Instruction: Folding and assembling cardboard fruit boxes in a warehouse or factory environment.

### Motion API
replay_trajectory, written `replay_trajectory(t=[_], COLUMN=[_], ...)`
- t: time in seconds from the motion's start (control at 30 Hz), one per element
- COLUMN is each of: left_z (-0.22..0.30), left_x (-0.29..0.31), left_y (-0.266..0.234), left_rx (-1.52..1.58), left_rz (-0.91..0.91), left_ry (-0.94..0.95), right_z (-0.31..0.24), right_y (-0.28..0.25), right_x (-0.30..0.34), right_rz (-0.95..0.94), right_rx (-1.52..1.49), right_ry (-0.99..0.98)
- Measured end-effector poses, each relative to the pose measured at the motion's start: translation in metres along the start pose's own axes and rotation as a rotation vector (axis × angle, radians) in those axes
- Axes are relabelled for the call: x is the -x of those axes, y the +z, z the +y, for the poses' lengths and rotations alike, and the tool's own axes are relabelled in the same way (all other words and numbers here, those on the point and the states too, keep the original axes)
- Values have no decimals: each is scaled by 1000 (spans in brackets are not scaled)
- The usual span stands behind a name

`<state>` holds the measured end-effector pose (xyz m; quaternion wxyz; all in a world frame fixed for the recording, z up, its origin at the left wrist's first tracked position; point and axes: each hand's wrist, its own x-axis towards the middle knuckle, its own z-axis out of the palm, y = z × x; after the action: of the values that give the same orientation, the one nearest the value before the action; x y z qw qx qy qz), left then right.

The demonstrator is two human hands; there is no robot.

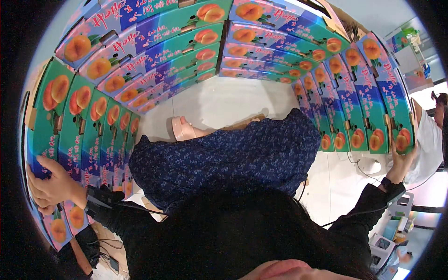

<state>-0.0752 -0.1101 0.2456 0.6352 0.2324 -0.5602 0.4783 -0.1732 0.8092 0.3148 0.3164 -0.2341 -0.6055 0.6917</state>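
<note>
My left hand (53, 186) lies against the top carton (56, 88) of the left stack. Its fingers are apart and reach toward the carton's upper edge. This carton is green, blue and pink, with orange fruit pictures and cut-out holes. At the right, my right hand (402, 163) grips the near end of the top carton (387, 81) of the right stack. One digit shows on the printed side; the other fingers are partly hidden. Dark straps or devices sit on both wrists, with thin cables along my black sleeves.
More printed cartons stand stacked in front, in a left bank (140, 37) and a right bank (275, 42). Below me are a dark blue floral skirt (224, 158), a pink shoe (177, 128) and pale floor tiles (214, 100). A person in white (427, 144) stands beyond the right stack.
</note>
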Motion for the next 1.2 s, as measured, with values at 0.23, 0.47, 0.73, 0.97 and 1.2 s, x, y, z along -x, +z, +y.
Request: replay_trajectory(t=[0.23, 0.47, 0.73, 0.97, 1.2], left_z=[1, 20, 27, 45, 43], left_x=[-3, -20, -27, -57, -68], left_y=[2, -18, -39, -68, -97], left_rx=[38, -34, 89, 253, 474], left_rz=[6, -56, -170, -302, -390], left_ry=[-9, -18, -67, -167, -238], right_z=[-7, -14, 53, 81, 94], right_y=[113, 161, 426, 522, 542], right_x=[61, 71, 182, 213, 215], right_rz=[421, 256, -541, -698, -578], right_rx=[86, 1209, 519, 783, 583], right_ry=[-25, -1786, -1736, -1621, -1700])
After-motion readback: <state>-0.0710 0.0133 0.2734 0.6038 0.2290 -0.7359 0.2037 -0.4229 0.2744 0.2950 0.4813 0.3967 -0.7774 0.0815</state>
